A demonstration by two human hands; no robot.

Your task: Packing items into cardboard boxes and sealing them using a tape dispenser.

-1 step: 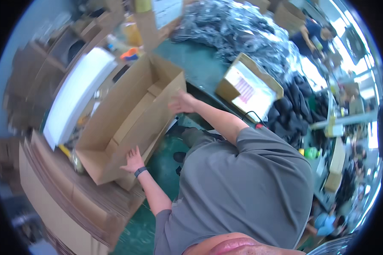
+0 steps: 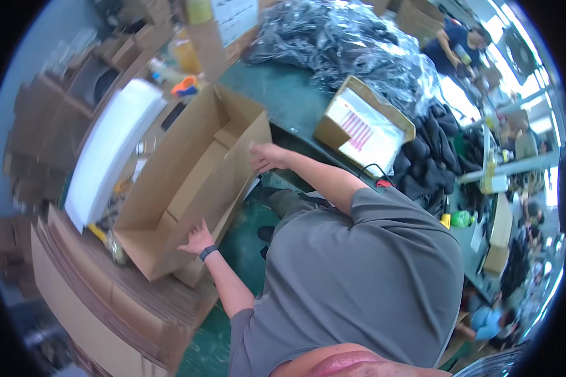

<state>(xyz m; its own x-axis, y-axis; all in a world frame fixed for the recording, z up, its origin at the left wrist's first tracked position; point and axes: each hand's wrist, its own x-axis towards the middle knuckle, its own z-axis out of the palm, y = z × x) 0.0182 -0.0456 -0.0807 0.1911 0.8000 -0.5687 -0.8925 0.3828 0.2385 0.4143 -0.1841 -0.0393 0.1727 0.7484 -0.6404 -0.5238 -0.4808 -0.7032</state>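
Green table (image 2: 295,100), both hands on open carton (image 2: 188,182).

two hands on one large open cardboard box (image 2: 188,182): left hand (image 2: 197,240), right hand (image 2: 267,157). one smaller open box (image 2: 365,125) with a white sheet inside. one stack of flattened cardboard (image 2: 100,301), one heap of bagged dark goods (image 2: 346,44).

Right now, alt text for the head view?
A person in a grey shirt leans over a large open cardboard box, left hand on its near wall, right hand on its far edge. Flattened cardboard is stacked to the left; a smaller box sits on the green table beyond.
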